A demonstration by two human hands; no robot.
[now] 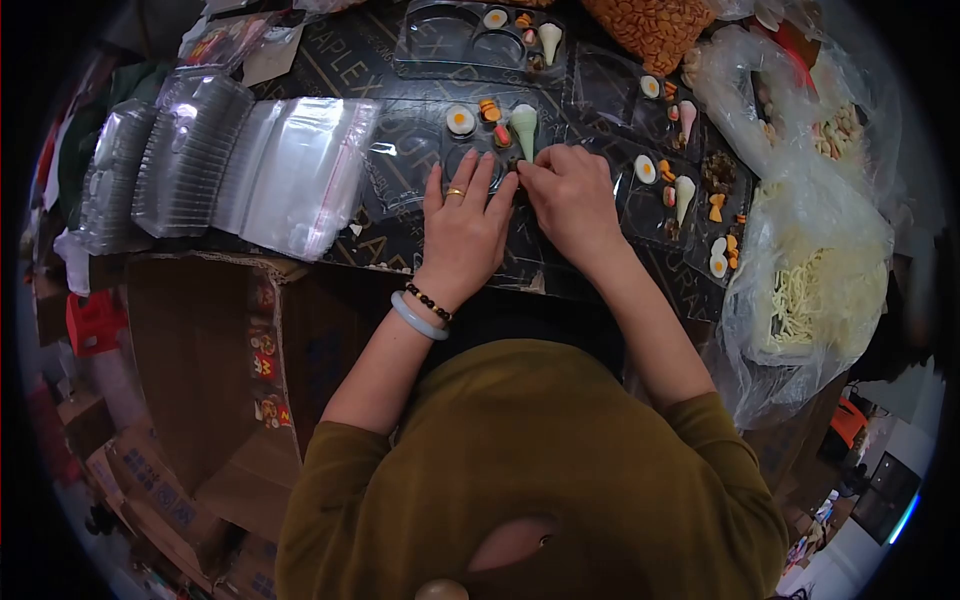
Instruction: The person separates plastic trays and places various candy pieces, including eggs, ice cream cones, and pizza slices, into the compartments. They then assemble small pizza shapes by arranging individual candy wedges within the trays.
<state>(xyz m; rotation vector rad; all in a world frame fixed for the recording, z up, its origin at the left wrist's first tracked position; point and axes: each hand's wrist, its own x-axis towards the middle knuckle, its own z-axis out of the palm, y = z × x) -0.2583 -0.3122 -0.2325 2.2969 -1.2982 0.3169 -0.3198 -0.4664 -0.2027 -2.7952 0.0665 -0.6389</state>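
My left hand [465, 228] lies with its fingers spread over the near part of a clear plastic tray [402, 165]. Close beside it, my right hand [577, 205] is closed, thumb and index finger pinched at the tray's right side; what they hold is hidden. In this tray are a miniature fried egg [460, 120], an orange piece [489, 109], a small red-and-white piece [502, 135] and a pale green ice cream cone [524, 130]. The cone's tip points down toward my right fingertips.
Similar filled trays stand behind [440, 55] and to the right [650, 210]. Stacked clear trays [190, 150] and flat plastic bags [300, 170] lie left. Bags of orange-brown pieces [650, 35] and pale noodle-like strands [797, 300] are right. An open cardboard box [190, 340] sits below the table edge.
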